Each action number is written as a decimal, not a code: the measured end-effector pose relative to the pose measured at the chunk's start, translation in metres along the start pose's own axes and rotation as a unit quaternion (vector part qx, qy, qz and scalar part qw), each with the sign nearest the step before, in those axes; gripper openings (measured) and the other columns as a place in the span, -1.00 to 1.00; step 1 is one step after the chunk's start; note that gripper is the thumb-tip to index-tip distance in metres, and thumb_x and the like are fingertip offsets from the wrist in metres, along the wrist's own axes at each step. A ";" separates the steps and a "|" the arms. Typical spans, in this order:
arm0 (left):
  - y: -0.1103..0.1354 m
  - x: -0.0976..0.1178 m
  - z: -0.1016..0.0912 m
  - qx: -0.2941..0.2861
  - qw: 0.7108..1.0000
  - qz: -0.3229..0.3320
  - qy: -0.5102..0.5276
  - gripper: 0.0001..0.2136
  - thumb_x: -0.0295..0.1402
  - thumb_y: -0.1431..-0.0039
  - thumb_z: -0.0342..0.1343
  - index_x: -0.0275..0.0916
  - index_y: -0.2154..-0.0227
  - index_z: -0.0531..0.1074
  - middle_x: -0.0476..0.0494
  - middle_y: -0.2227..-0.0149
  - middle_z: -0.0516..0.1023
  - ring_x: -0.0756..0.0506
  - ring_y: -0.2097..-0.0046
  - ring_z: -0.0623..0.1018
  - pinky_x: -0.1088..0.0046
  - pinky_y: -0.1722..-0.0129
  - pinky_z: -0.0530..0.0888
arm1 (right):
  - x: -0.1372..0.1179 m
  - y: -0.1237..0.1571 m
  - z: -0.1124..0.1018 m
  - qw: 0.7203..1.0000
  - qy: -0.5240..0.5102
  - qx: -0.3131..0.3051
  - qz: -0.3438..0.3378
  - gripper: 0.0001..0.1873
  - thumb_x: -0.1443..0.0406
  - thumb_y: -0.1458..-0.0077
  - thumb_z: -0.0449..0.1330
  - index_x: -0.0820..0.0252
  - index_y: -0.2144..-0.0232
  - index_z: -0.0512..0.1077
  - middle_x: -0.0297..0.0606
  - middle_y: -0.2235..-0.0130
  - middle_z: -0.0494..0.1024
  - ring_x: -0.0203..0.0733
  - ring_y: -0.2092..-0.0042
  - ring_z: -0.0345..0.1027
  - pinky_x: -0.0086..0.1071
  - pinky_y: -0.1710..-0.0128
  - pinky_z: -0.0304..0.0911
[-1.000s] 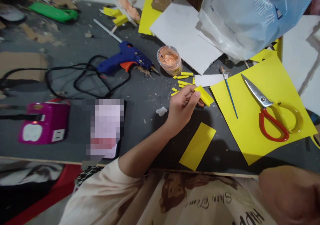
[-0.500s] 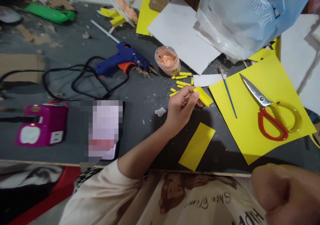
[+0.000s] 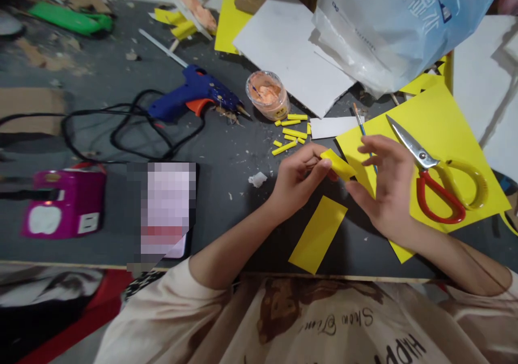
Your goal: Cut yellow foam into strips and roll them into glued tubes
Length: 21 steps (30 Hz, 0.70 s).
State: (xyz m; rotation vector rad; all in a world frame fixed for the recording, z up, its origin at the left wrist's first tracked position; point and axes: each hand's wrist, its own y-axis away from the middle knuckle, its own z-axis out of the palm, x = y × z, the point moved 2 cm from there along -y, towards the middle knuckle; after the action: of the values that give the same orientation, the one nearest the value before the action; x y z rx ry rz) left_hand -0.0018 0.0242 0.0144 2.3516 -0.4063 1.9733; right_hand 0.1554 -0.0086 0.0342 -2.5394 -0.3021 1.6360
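Observation:
My left hand [image 3: 297,177] pinches a small yellow paper strip [image 3: 339,164] just above the dark table [image 3: 238,159]. My right hand [image 3: 384,186] is beside the strip's right end, fingers spread, thumb and forefinger touching or nearly touching it. A cut yellow rectangle [image 3: 318,234] lies flat below both hands. Several small rolled yellow pieces [image 3: 291,133] lie just beyond the left hand. Under the right hand spreads a big yellow sheet [image 3: 441,132].
Red-and-yellow scissors [image 3: 441,175] and a thin blue brush [image 3: 359,123] rest on the big sheet. A blue glue gun [image 3: 194,91] with a black cord, an orange paint jar [image 3: 267,95], white cards [image 3: 291,51], a plastic bag [image 3: 396,24] and a magenta box [image 3: 65,202] surround the spot.
My right hand came up from the lower right corner, where it was a fist, and now reaches the strip with fingers apart. The left hand stayed nearly still.

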 end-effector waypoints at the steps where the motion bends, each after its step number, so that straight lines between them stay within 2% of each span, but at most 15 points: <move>1: 0.000 0.000 0.000 0.002 1.000 0.004 -0.002 -0.69 -0.08 -0.24 0.01 -0.21 0.45 0.40 -0.02 0.50 0.54 0.00 0.44 0.53 0.47 0.41 0.47 | 0.008 -0.004 0.004 1.000 -0.015 0.004 0.009 -0.52 0.28 -0.05 0.23 0.03 -0.01 0.17 -0.18 0.00 0.31 -0.14 0.01 0.29 -0.20 0.08 0.28; 4: 0.000 0.000 0.000 0.010 1.000 0.009 -0.007 -0.67 -0.05 -0.22 0.02 -0.21 0.43 0.40 -0.02 0.49 0.54 0.01 0.43 0.53 0.48 0.42 0.45 | 0.022 -0.008 0.012 0.996 -0.064 -0.017 0.055 -0.77 0.26 -0.08 0.23 0.08 0.21 0.30 -0.29 0.22 0.39 -0.25 0.23 0.34 -0.31 0.26 0.30; 6: -0.001 -0.001 0.000 0.013 1.000 0.004 -0.013 -0.67 -0.03 -0.21 0.02 -0.21 0.43 0.40 -0.01 0.50 0.53 0.01 0.44 0.52 0.49 0.44 0.44 | 0.024 -0.007 0.013 0.996 -0.068 -0.026 0.057 -0.90 0.26 -0.10 0.20 0.10 0.34 0.32 -0.34 0.34 0.38 -0.30 0.36 0.28 -0.35 0.37 0.26; 10: 0.000 -0.003 0.000 0.010 0.999 -0.018 -0.026 -0.64 0.01 -0.20 0.01 -0.21 0.41 0.40 -0.04 0.48 0.54 0.00 0.44 0.53 0.49 0.45 0.44 | 0.022 -0.007 0.009 0.999 -0.050 -0.003 0.002 -0.92 0.30 -0.08 0.22 0.10 0.34 0.37 -0.33 0.37 0.43 -0.30 0.38 0.27 -0.37 0.43 0.20; 12: 0.001 -0.003 0.001 0.003 1.000 -0.024 -0.018 -0.66 -0.01 -0.20 0.02 -0.22 0.40 0.40 -0.04 0.47 0.55 0.00 0.42 0.55 0.48 0.41 0.46 | 0.023 -0.008 0.008 0.998 -0.060 0.004 -0.003 -0.97 0.30 -0.12 0.19 0.10 0.35 0.38 -0.33 0.39 0.44 -0.29 0.37 0.29 -0.38 0.43 0.21; 15: 0.002 -0.007 0.003 -0.025 0.998 -0.048 0.027 -0.70 -0.05 -0.20 0.05 -0.22 0.37 0.36 -0.03 0.47 0.58 0.00 0.41 0.58 0.50 0.37 0.49 | 0.026 -0.008 0.008 0.997 -0.074 0.003 0.022 -0.94 0.28 -0.14 0.18 0.12 0.37 0.39 -0.36 0.42 0.42 -0.33 0.41 0.29 -0.39 0.44 0.19; 21: 0.002 -0.012 0.007 -0.067 0.984 -0.100 0.133 -0.69 -0.07 -0.15 0.12 -0.26 0.39 0.33 -0.03 0.50 0.56 0.03 0.45 0.57 0.56 0.41 0.48 | 0.032 -0.008 0.010 0.987 -0.135 0.004 0.088 -0.83 0.20 -0.13 0.20 0.16 0.42 0.37 -0.44 0.51 0.36 -0.40 0.49 0.23 -0.44 0.48 0.15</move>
State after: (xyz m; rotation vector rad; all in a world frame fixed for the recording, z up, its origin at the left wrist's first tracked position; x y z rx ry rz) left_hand 0.0024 0.0229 0.0015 1.9309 -0.2652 2.0544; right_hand 0.1582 0.0063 0.0034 -2.3975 -0.0935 2.0447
